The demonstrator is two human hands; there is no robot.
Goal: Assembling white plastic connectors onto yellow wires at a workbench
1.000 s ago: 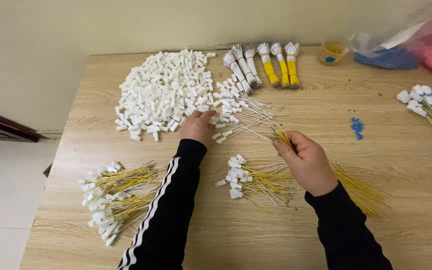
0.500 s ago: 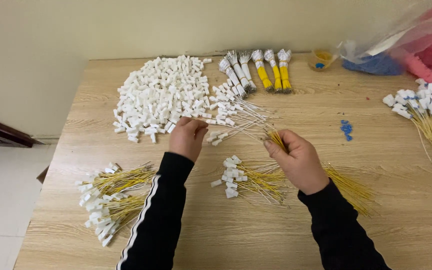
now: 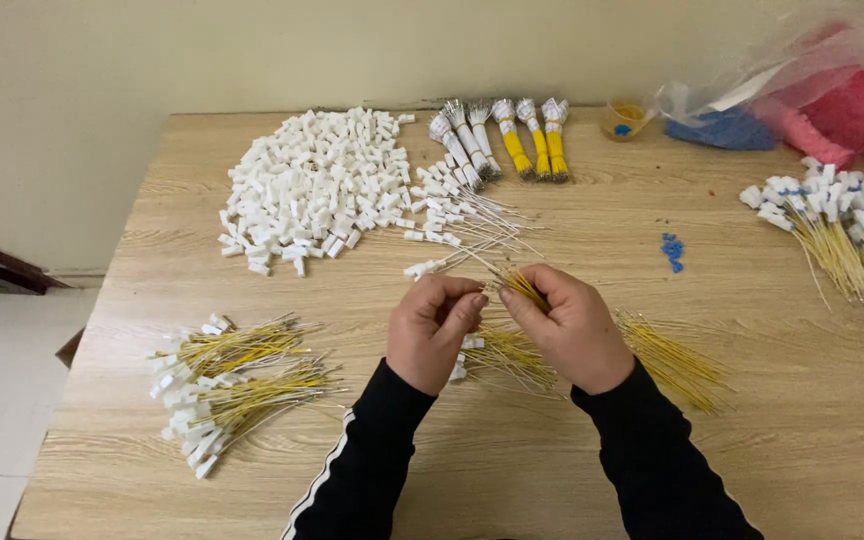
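Note:
My right hand [image 3: 570, 328] pinches a small bunch of thin yellow wires [image 3: 520, 286] near their ends. My left hand [image 3: 434, 330] has come in beside it, fingertips curled and touching the same wire ends; something small may sit between those fingers, but I cannot make it out. Under both hands lies a loose bundle of yellow wires with white connectors [image 3: 500, 356]. A big heap of white plastic connector housings [image 3: 312, 188] lies beyond the left hand on the wooden table [image 3: 592, 230].
Finished yellow wires with white connectors lie at the left [image 3: 232, 385] and far right [image 3: 842, 225]. Bare yellow wires [image 3: 674, 360] lie right of my hand. White and yellow tied bundles [image 3: 497, 140], a small cup [image 3: 624, 118], blue bits [image 3: 672, 250] and pink bags [image 3: 842, 100] sit at the back.
My left hand has drawn back from the white connector heap and come to meet the right hand at the wire ends. The view has shifted slightly.

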